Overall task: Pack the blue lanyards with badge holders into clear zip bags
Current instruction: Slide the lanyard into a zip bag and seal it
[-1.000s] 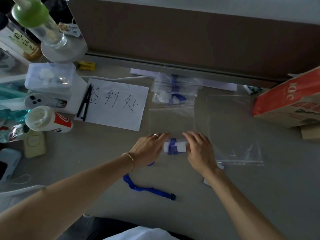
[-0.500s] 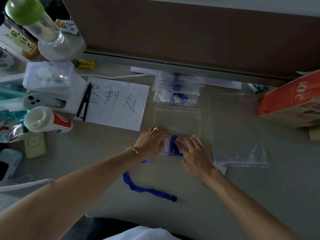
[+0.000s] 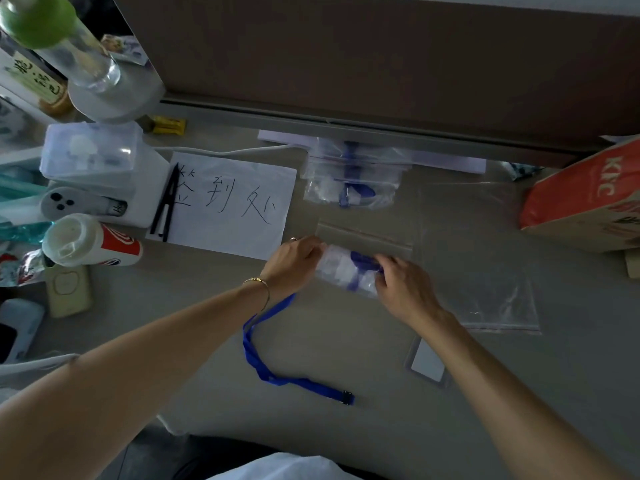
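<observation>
Both hands at desk centre, working one small clear bag (image 3: 349,271). Left hand (image 3: 294,263) pinching the bag's left end, fingers curled onto the plastic. Right hand (image 3: 403,289) gripping the right end, fingertips curled over it. Inside the bag: a bundled blue lanyard (image 3: 362,263) against a pale badge holder (image 3: 334,266), both seen through the film. Zip strip (image 3: 363,233) lying flat on the desk (image 3: 346,445) just beyond the hands, between them and the far stack.

Nearer the body, a loose lanyard (image 3: 273,362) snaking across the desk, upper end running under the left wrist, black clip at the free end. To its right, a spare badge holder (image 3: 427,363) flat on the desk beside the right forearm.

Behind the hands, a filled bag (image 3: 351,180) with blue showing inside. Right of the hands, a larger empty bag (image 3: 485,258) spread flat.

Left of the hands, white paper (image 3: 232,206) with handwritten characters, a black clip (image 3: 166,209) lying on its left edge. Farther left, a lidded cup (image 3: 90,240) on its side, a clear plastic box (image 3: 91,152), a green-capped bottle (image 3: 62,39). Far right, an orange paper carrier (image 3: 588,195).
</observation>
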Demonstrator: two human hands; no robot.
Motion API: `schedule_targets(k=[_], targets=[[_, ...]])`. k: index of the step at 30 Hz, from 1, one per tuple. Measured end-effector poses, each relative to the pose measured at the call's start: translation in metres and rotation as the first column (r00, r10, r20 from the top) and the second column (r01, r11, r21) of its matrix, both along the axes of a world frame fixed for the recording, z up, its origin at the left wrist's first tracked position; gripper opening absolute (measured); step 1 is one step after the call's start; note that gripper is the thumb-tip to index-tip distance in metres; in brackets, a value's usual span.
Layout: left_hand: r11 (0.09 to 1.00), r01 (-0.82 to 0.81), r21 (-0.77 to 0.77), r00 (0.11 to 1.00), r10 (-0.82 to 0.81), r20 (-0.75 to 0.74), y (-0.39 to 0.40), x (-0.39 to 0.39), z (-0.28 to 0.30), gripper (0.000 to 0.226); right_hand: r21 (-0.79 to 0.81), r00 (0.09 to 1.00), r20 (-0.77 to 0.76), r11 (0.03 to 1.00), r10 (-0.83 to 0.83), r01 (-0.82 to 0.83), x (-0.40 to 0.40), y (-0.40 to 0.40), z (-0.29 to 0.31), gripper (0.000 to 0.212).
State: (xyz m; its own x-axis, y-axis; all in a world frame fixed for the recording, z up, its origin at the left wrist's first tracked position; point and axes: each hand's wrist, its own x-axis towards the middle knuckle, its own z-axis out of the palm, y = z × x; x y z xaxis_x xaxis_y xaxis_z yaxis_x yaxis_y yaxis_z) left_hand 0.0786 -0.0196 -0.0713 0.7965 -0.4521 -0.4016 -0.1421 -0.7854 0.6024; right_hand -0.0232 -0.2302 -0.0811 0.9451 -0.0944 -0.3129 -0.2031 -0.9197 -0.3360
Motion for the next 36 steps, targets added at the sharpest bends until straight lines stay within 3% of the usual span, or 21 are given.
schedule_targets(k=[2, 5, 7, 10, 14, 16, 19, 28, 30, 33, 34, 36], targets=[[0.997, 0.006, 0.072, 0.999, -0.009, 0.042, -0.002, 0.002, -0.002, 0.018, -0.033, 0.997, 0.070, 0.999, 0.012, -0.010, -0.002, -0.002, -0.005, 0.039], [0.979, -0.029, 0.203, 0.993, 0.005, 0.122, -0.006, 0.005, -0.005, 0.038, 0.007, 0.961, 0.268, 0.998, 0.059, -0.063, -0.005, -0.005, -0.010, 0.045], [0.977, -0.098, 0.188, 0.987, 0.071, 0.144, -0.012, 0.006, -0.005, 0.041, -0.006, 0.940, 0.322, 0.993, 0.117, -0.122, -0.007, -0.005, -0.010, 0.041], [0.972, -0.181, 0.151, 0.980, 0.167, 0.104, -0.025, 0.009, -0.005, 0.035, 0.001, 0.950, 0.233, 0.977, 0.207, -0.213, -0.013, -0.004, -0.016, 0.049], [0.941, -0.279, 0.191, 0.955, 0.292, -0.043, -0.044, 0.015, -0.005, 0.051, -0.016, 0.955, 0.133, 0.964, 0.266, -0.266, -0.022, -0.002, -0.024, 0.057], [0.933, -0.308, 0.189, 0.939, 0.329, -0.096, -0.049, 0.018, -0.004, 0.034, -0.011, 0.956, 0.126, 0.964, 0.266, -0.266, -0.024, -0.002, -0.026, 0.060], [0.930, -0.309, 0.198, 0.936, 0.334, -0.113, -0.050, 0.019, -0.002, 0.006, 0.006, 0.956, 0.119, 0.963, 0.267, -0.269, -0.026, -0.001, -0.024, 0.059], [0.969, -0.217, 0.118, 0.955, 0.236, -0.179, -0.031, 0.011, 0.000, 0.013, 0.101, 0.962, 0.164, 0.966, 0.218, -0.236, -0.029, -0.001, -0.026, 0.057], [0.968, -0.234, 0.093, 0.943, 0.249, -0.221, -0.028, 0.010, -0.001, 0.005, 0.203, 0.964, 0.236, 0.964, 0.121, -0.171, -0.027, -0.001, -0.019, 0.055], [0.961, -0.275, -0.001, 0.920, 0.263, -0.290, -0.028, 0.008, 0.007, 0.012, 0.340, 0.927, 0.300, 0.933, -0.226, 0.117, -0.022, -0.007, -0.006, 0.064], [0.959, -0.279, -0.039, 0.918, 0.255, -0.304, -0.027, 0.008, 0.010, 0.017, 0.414, 0.892, 0.261, 0.877, -0.370, 0.243, -0.019, -0.011, -0.002, 0.072], [0.952, -0.291, -0.092, 0.916, 0.250, -0.315, -0.024, 0.014, 0.018, 0.028, 0.608, 0.803, 0.016, 0.643, -0.595, 0.465, -0.011, -0.018, 0.004, 0.086]])
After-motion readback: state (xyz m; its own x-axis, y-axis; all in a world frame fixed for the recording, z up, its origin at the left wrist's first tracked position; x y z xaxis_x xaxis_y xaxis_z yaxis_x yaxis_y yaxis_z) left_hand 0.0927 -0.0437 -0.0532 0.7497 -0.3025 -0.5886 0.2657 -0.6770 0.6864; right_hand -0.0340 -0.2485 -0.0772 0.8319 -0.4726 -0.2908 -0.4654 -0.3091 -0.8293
